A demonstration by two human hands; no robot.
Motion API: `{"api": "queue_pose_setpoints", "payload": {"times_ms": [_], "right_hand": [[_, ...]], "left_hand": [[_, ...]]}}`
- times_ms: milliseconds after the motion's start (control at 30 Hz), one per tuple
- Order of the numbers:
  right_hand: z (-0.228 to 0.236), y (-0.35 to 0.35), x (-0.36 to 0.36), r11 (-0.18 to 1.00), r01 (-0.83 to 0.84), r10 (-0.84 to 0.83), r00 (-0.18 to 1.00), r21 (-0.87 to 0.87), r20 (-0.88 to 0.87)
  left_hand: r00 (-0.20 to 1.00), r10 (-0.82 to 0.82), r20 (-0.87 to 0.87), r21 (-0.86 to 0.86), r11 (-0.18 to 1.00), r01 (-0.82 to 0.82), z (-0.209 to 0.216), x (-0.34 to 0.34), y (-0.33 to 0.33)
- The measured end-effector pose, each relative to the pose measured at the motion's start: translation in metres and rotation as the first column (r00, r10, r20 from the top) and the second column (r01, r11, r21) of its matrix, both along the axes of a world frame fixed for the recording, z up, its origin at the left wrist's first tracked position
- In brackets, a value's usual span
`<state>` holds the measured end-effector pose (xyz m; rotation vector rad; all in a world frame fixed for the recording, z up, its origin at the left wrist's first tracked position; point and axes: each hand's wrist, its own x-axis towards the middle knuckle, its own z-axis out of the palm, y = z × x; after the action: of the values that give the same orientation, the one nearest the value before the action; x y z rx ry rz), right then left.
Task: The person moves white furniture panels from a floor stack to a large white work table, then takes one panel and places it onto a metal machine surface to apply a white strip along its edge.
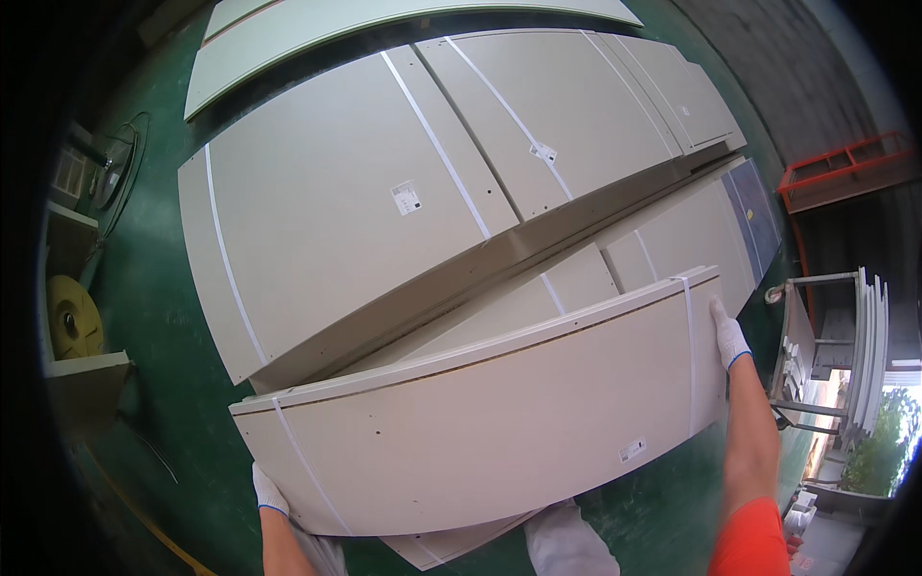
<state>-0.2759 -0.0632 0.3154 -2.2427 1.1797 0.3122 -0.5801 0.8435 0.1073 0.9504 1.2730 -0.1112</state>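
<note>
A strapped bundle of long beige panels (499,403) spans the space before me, tilted on its edge, with a white strap near each end and a small label at its lower right. My left hand (270,490), in a white glove, grips the bundle at its lower left end; most of its fingers are hidden behind the panel. My right hand (730,334), gloved alike, is closed on the right end near the upper corner. Just beyond the bundle's top edge lie lower panels (663,235), partly covered by it. My legs show below.
A wide stack of strapped beige panels (327,221) lies beyond, with more pale panels (288,48) behind it. At right are an orange-red metal frame (845,173) and a rack (836,355) holding upright white pieces. A yellow reel (75,317) and a fan (113,173) stand left on the green floor (158,384).
</note>
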Motion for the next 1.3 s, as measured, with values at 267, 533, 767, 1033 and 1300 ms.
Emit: {"api": "queue_pose_setpoints", "payload": {"times_ms": [267, 533, 767, 1033, 1300], "right_hand": [[-0.057, 0.048, 0.146, 0.988, -0.152, 0.149, 0.978, 0.008, 0.147], [-0.185, 0.19, -0.083, 0.894, 0.369, -0.412, 0.9, 0.255, 0.142], [-0.177, 0.216, -0.061, 0.758, 0.448, -0.533, 0.844, 0.474, 0.056], [-0.168, 0.132, -0.222, 0.842, 0.462, -0.487, 0.873, 0.278, 0.022], [-0.258, 0.015, -0.356, 0.452, 0.79, -0.85, 0.522, 0.414, -0.069]], "left_hand": [[0.993, 0.095, 0.064, 0.035, 0.995, -0.097, -0.005, 0.034, -0.028], [0.998, -0.039, -0.052, 0.166, 0.985, 0.047, -0.009, 0.038, -0.043], [0.99, -0.069, -0.124, 0.207, 0.974, 0.094, 0.002, 0.058, -0.059], [0.969, -0.146, -0.198, 0.23, 0.954, 0.191, 0.007, 0.037, -0.069], [0.99, -0.1, -0.102, 0.06, 0.993, 0.106, 0.019, -0.024, -0.129]]}}
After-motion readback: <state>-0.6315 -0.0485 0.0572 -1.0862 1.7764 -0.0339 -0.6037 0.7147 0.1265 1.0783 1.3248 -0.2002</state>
